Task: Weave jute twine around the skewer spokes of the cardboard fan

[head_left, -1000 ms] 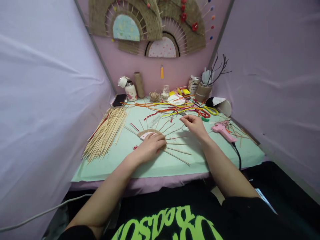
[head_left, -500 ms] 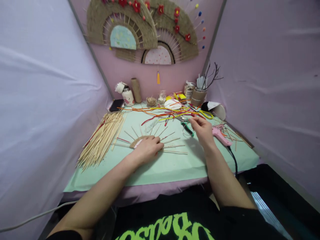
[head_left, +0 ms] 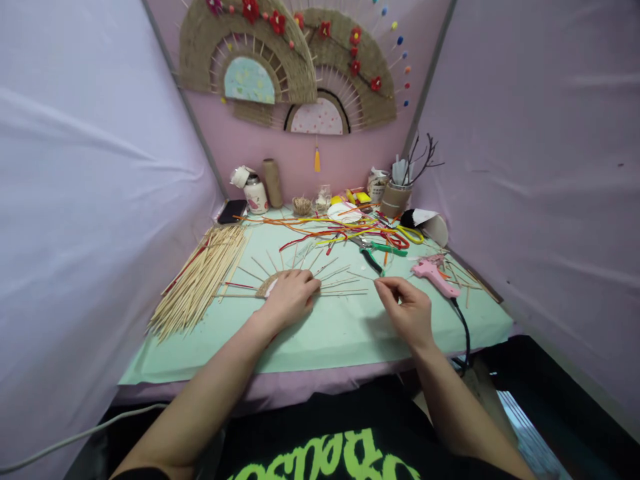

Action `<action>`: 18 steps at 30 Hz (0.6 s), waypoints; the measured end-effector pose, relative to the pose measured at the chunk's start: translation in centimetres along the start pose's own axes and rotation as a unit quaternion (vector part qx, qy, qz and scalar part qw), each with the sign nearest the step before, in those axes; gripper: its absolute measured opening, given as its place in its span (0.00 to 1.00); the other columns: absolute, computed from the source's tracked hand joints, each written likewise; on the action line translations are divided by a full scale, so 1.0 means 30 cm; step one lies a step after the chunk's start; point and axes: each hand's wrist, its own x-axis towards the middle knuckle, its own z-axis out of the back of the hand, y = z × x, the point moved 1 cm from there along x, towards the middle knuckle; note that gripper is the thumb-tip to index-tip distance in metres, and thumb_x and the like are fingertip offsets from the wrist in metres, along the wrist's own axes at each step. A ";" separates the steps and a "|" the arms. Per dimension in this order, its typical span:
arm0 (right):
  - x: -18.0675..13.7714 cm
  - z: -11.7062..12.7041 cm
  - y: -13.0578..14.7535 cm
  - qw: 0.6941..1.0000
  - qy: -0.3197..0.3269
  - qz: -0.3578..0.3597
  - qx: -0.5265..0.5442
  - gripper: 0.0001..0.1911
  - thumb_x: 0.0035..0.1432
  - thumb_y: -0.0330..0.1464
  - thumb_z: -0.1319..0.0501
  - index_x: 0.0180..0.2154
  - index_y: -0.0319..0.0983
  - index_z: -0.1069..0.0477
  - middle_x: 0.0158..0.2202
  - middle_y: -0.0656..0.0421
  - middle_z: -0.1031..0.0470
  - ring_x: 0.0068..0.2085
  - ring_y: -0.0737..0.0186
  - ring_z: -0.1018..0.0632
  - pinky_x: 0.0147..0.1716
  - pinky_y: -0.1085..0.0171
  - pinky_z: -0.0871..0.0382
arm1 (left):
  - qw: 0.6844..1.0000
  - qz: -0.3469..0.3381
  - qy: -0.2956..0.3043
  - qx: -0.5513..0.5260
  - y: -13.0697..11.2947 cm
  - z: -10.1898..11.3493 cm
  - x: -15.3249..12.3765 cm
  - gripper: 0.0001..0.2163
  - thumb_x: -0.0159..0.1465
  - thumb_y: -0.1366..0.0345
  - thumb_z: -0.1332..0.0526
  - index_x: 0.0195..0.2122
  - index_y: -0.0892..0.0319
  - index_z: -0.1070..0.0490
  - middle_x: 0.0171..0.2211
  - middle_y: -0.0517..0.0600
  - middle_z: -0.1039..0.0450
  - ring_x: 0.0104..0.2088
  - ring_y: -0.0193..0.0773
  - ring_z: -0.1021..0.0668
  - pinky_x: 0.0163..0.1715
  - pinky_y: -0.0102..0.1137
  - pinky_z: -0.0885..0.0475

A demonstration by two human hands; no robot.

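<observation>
A half-made fan frame (head_left: 300,277), a small jute-wrapped half disc with thin wooden sticks fanning out, lies on the mint-green mat (head_left: 330,333). My left hand (head_left: 289,300) lies flat on its centre, fingers stretched over the disc. My right hand (head_left: 407,308) hovers to the right of the frame, fingers pinched together near the tips of the rightmost sticks; what they pinch is too thin to make out.
A pile of bamboo skewers (head_left: 200,280) lies at the left. Green-handled pliers (head_left: 377,252), a pink glue gun (head_left: 434,277) with a black cord, and coloured strips (head_left: 345,230) lie behind. Jars, twine and a brush cup line the back wall, under finished fans (head_left: 295,60).
My right hand came back from the coloured strips and pliers toward me and now sits at the right ends of the sticks. My left hand stayed on the frame.
</observation>
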 end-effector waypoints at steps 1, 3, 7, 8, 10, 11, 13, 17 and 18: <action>-0.015 -0.010 -0.001 1.000 0.013 0.012 -0.007 0.09 0.58 0.37 0.40 0.31 0.39 0.26 0.23 0.60 0.28 0.23 0.66 0.32 0.24 0.65 0.37 | 1.000 0.004 -0.007 -0.010 -0.001 0.001 -0.007 0.11 0.59 0.71 0.44 0.41 0.54 0.29 0.42 0.53 0.29 0.45 0.46 0.28 0.44 0.41 0.33; -0.041 -0.027 -0.010 0.999 0.031 0.039 -0.018 0.08 0.59 0.35 0.40 0.31 0.39 0.26 0.24 0.60 0.27 0.24 0.66 0.31 0.25 0.65 0.37 | 0.999 0.020 -0.035 -0.033 -0.010 0.004 -0.024 0.11 0.61 0.71 0.44 0.44 0.55 0.29 0.45 0.54 0.30 0.47 0.46 0.29 0.46 0.41 0.33; -0.074 -0.054 -0.036 0.994 0.054 0.081 -0.053 0.06 0.60 0.33 0.42 0.32 0.40 0.27 0.26 0.59 0.26 0.25 0.65 0.29 0.28 0.65 0.35 | 0.991 0.066 -0.076 -0.091 -0.051 -0.013 -0.048 0.10 0.63 0.70 0.46 0.43 0.58 0.29 0.45 0.55 0.30 0.47 0.44 0.29 0.47 0.40 0.33; -0.079 -0.060 -0.041 0.992 0.060 0.088 -0.062 0.06 0.60 0.32 0.42 0.33 0.40 0.27 0.25 0.59 0.26 0.25 0.65 0.29 0.28 0.64 0.35 | 0.989 0.072 -0.074 -0.101 -0.063 -0.021 -0.046 0.10 0.63 0.71 0.46 0.42 0.59 0.28 0.43 0.55 0.30 0.46 0.44 0.29 0.47 0.40 0.33; -0.088 -0.069 -0.046 0.989 0.070 0.102 -0.078 0.07 0.61 0.32 0.43 0.33 0.40 0.27 0.25 0.59 0.27 0.26 0.64 0.29 0.29 0.64 0.35 | 0.988 0.085 -0.066 -0.111 -0.083 -0.037 -0.033 0.09 0.63 0.71 0.46 0.39 0.59 0.27 0.41 0.55 0.30 0.46 0.45 0.29 0.47 0.41 0.33; -0.092 -0.073 -0.047 0.988 0.074 0.110 -0.085 0.07 0.61 0.32 0.43 0.33 0.40 0.28 0.25 0.59 0.27 0.26 0.64 0.28 0.29 0.63 0.35 | 0.987 0.092 -0.063 -0.113 -0.091 -0.043 -0.023 0.08 0.63 0.71 0.46 0.38 0.59 0.27 0.40 0.55 0.30 0.45 0.45 0.30 0.47 0.41 0.33; -0.097 -0.079 -0.050 0.984 0.085 0.125 -0.098 0.07 0.62 0.32 0.43 0.33 0.40 0.28 0.25 0.58 0.27 0.27 0.63 0.28 0.30 0.63 0.35 | 0.986 0.107 -0.057 -0.111 -0.100 -0.053 0.002 0.08 0.63 0.71 0.46 0.37 0.59 0.27 0.39 0.56 0.31 0.45 0.46 0.30 0.47 0.43 0.33; -0.104 -0.088 -0.061 0.976 0.109 0.147 -0.120 0.08 0.62 0.32 0.44 0.33 0.40 0.28 0.26 0.57 0.25 0.29 0.62 0.27 0.32 0.62 0.35 | 0.984 0.129 -0.049 -0.109 -0.106 -0.075 0.037 0.08 0.63 0.70 0.45 0.37 0.61 0.26 0.38 0.57 0.31 0.45 0.47 0.30 0.46 0.43 0.33; -0.105 -0.090 -0.063 0.974 0.115 0.151 -0.126 0.08 0.62 0.32 0.44 0.34 0.40 0.28 0.27 0.56 0.25 0.29 0.62 0.26 0.33 0.62 0.35 | 0.983 0.132 -0.053 -0.115 -0.108 -0.082 0.039 0.08 0.63 0.69 0.45 0.37 0.61 0.26 0.38 0.57 0.31 0.45 0.47 0.29 0.46 0.43 0.33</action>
